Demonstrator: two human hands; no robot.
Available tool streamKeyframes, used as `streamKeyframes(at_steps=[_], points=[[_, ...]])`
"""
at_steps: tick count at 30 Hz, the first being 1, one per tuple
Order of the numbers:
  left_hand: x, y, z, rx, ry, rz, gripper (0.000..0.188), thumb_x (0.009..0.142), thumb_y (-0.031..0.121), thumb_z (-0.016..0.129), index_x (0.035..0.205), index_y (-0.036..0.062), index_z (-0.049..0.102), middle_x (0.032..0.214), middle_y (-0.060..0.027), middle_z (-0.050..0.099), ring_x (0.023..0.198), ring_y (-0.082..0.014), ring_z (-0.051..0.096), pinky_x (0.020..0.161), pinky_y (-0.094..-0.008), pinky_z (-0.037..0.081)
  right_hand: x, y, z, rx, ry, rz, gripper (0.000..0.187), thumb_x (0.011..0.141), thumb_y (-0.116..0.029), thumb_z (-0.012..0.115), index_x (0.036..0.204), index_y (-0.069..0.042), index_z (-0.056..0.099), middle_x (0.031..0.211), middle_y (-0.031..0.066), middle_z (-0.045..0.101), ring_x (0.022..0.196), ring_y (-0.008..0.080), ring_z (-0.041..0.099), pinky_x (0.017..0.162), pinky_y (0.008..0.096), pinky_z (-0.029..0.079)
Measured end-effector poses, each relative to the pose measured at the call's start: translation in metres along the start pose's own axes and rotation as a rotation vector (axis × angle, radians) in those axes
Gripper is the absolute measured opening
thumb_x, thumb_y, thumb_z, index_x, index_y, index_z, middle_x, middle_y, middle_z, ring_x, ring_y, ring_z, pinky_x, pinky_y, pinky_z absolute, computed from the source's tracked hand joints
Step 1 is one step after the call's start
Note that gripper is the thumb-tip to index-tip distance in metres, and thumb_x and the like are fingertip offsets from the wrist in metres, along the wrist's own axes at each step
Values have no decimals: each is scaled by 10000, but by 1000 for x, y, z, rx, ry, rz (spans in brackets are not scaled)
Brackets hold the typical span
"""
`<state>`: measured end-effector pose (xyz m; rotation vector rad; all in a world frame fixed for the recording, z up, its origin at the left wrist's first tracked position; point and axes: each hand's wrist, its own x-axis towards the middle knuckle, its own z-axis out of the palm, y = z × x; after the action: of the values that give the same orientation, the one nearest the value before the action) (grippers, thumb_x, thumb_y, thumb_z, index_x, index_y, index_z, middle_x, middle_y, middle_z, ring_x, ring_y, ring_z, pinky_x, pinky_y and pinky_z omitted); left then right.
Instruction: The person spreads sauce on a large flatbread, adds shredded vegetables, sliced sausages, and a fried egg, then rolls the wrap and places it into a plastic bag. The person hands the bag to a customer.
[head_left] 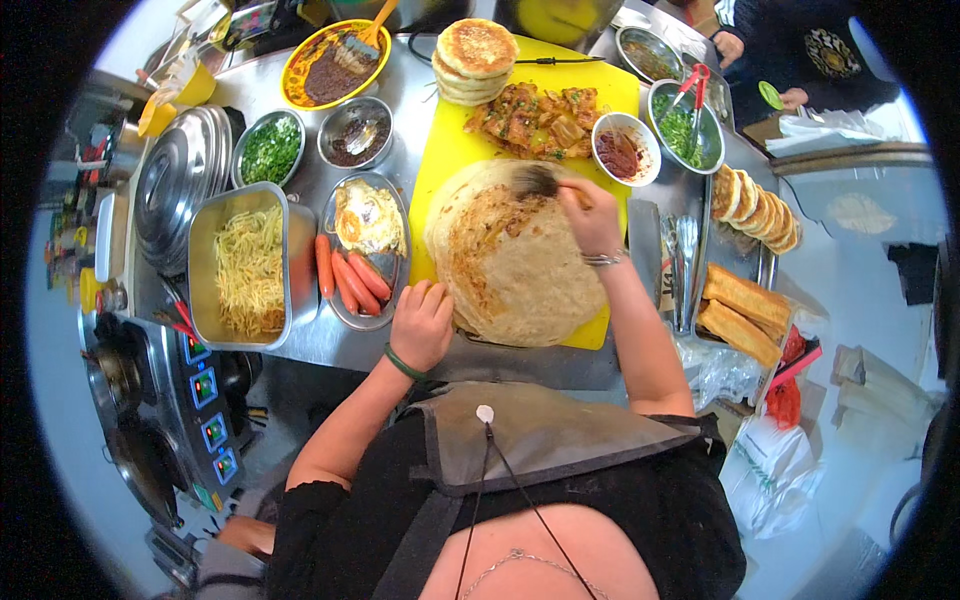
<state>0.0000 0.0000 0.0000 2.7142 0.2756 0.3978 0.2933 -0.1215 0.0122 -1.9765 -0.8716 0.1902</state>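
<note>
Flatbread (540, 270) on yellow board (600, 76). Brush (534, 181) at flatbread's far side, bristles pointing left, long axis roughly crosswise; right hand (593, 222) clenched round handle. Left hand (420, 325) half-curled at flatbread's near-left edge; pinching or resting, cannot tell.

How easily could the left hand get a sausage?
Yes, probably quite easily: the left hand is just beside the metal plate, nothing seems to cover the sausages, and only the plate's rim appears to lie between.

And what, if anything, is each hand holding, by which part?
The right hand holds a dark-bristled brush by its handle; whether the left hand grips anything cannot be told.
</note>
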Motion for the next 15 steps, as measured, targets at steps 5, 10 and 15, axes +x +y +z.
streamKeyframes(at_steps=[5, 10, 15], points=[[2, -6, -1, -17, 1, 58, 300, 701, 81, 638, 991, 1, 628, 1112, -152, 586, 1073, -341, 525, 929, -456, 406, -35, -7, -46, -449, 96, -130, 124, 850, -118, 644, 951, -49, 663, 873, 130, 674, 787, 327, 656, 671, 403, 535], [4, -14, -7, -37, -40, 102, 318, 688, 48, 655, 1004, 9, 640, 1119, -148, 595, 1080, -342, 538, 930, -465, 414, -101, -69, 38, -378, -424, -298, 131, 829, -120, 641, 947, -64, 643, 830, 98, 647, 789, 304, 637, 684, 426, 524], [6, -16, -12, -26, -56, 152, 349, 676, 54, 656, 1023, 19, 639, 1111, -137, 595, 1082, -335, 538, 926, -462, 414, -89, -42, 3, 17, -246, 85, 179, 877, -163, 661, 1013, -62, 718, 901, 101, 709, 777, 228, 671, 689, 346, 531]])
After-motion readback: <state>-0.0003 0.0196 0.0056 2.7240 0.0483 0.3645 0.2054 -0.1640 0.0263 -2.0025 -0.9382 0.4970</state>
